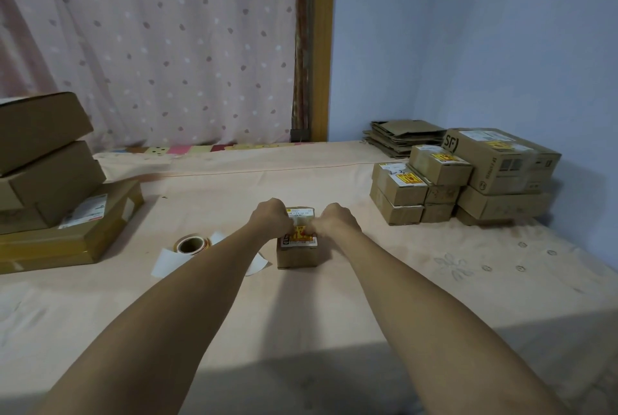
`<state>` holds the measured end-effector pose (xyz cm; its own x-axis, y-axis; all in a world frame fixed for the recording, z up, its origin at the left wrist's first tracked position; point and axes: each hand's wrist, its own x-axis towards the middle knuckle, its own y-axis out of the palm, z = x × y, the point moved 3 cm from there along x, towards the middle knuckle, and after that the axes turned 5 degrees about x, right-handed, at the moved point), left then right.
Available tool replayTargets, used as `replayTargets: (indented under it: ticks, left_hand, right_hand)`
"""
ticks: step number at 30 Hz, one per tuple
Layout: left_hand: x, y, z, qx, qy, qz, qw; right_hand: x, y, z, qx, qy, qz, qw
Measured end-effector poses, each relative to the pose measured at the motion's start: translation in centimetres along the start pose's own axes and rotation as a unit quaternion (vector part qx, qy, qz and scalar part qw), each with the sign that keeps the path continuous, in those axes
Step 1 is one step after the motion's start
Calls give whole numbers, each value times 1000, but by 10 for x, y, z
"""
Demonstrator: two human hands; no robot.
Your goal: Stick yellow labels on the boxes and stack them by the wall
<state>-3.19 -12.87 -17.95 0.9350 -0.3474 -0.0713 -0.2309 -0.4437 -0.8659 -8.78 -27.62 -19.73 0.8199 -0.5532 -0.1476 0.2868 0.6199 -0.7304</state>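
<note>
A small cardboard box (297, 256) stands in the middle of the pink-covered surface. A yellow label (300, 233) lies on its top. My left hand (270, 218) and my right hand (336, 221) meet over the box, fingers curled down onto the label, one at each side. Whether they pinch it or press it flat is hidden by the knuckles. The label roll (191, 244) with loose white backing strips lies to the left of the box. Labelled boxes (438, 164) are stacked by the blue wall at the right.
Larger unlabelled cardboard boxes (50, 180) are piled at the left edge. Flattened cardboard (401, 139) lies in the far right corner behind the stack. A dotted curtain (150, 47) hangs at the back.
</note>
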Motion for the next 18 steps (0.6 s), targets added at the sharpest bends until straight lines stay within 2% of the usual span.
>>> replayTargets:
  ticks: [8, 15, 18]
  left_hand:
    - [-5, 14, 10, -107, -89, 26, 990]
    - [-11, 17, 8, -57, -83, 15, 995]
    - [-12, 16, 9, -83, -92, 17, 992]
  right_hand:
    - [-4, 10, -18, 166, 49, 82, 982]
    - [-18, 17, -19, 162, 34, 75, 983]
    - [-19, 19, -18, 157, 1, 96, 983]
